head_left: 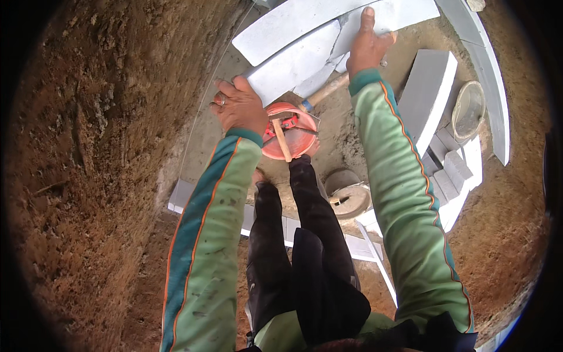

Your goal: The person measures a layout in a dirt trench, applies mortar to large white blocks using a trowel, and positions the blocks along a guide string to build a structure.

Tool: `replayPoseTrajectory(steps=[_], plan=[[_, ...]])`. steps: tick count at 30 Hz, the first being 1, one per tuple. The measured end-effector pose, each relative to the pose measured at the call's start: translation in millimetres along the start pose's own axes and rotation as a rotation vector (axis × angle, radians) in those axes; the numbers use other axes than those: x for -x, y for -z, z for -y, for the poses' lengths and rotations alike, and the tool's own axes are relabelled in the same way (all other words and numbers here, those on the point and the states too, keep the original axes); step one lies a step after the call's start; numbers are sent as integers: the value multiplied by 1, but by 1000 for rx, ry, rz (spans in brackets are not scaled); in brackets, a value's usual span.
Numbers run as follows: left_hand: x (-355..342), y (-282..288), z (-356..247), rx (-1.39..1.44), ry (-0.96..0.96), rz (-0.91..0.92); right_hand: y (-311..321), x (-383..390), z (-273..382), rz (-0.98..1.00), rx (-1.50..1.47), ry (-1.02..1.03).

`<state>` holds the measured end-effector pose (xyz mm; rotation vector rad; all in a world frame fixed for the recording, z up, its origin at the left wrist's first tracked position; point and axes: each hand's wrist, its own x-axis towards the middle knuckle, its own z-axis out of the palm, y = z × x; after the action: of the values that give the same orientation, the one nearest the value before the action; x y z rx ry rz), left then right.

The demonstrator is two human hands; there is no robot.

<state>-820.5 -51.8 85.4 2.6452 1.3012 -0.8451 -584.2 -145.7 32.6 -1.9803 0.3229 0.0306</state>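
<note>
A long row of pale white building blocks crosses the top of the view. Below it lies another white block, with a cracked seam and smaller pieces at its right end. My right hand grips the near edge of the right-hand white block, thumb stretched over the top and fingers bent below. At the lower block's left end is my left hand, a ring on one finger, its fingers loosely bent and apart; contact with the block is unclear. Between my arms, an orange bucket holds a wooden-handled hammer and red tools.
A wooden handle with a blue end lies beside the bucket. At right, a large block leans near a grey bucket and stacked blocks. Another bucket stands by my legs. An earth wall rises at left.
</note>
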Motion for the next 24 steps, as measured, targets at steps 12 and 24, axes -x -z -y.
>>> replayPoseTrajectory(steps=[12,24], plan=[[1,13,-1,9,-33,19,-24,-14,-9,-225,207,138],[-1,4,4,-3,-52,-26,-17,3,27,-109,235,-155]])
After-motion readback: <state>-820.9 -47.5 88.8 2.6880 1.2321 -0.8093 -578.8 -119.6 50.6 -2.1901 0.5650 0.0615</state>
